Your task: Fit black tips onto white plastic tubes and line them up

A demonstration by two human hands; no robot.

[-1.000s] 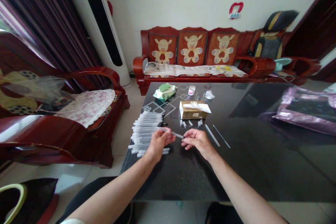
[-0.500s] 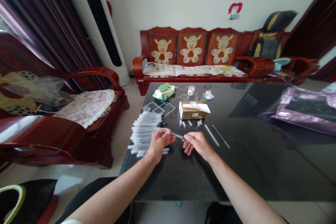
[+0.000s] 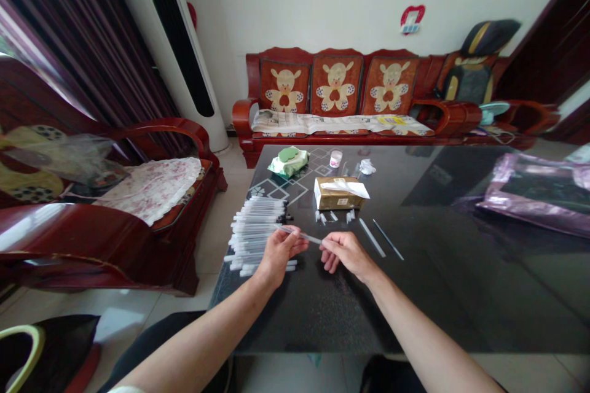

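A slim translucent pen (image 3: 311,238) spans the gap between my hands, above the dark glossy table (image 3: 322,313). My left hand (image 3: 281,252) is closed round its left part. The fingertips of my right hand (image 3: 342,250) pinch its right end, and they hide that tip. Beside my left hand lies a stack of similar pens (image 3: 255,233), several of them side by side with dark ends to the right. To the right of my right hand lie a clear pen barrel (image 3: 372,237) and a thin refill (image 3: 388,239), apart from each other.
Small whitish caps (image 3: 323,218) lie before a gold tissue box (image 3: 338,199). Farther back are a green wipes pack (image 3: 289,163), a small white cup (image 3: 336,158) and crumpled tissue (image 3: 367,166). A purple plastic package (image 3: 498,196) lies at the right. A wooden sofa (image 3: 334,135) stands beyond.
My right hand's fingers have shifted very slightly at the pen's right end. My left hand and the things on the table look unchanged.
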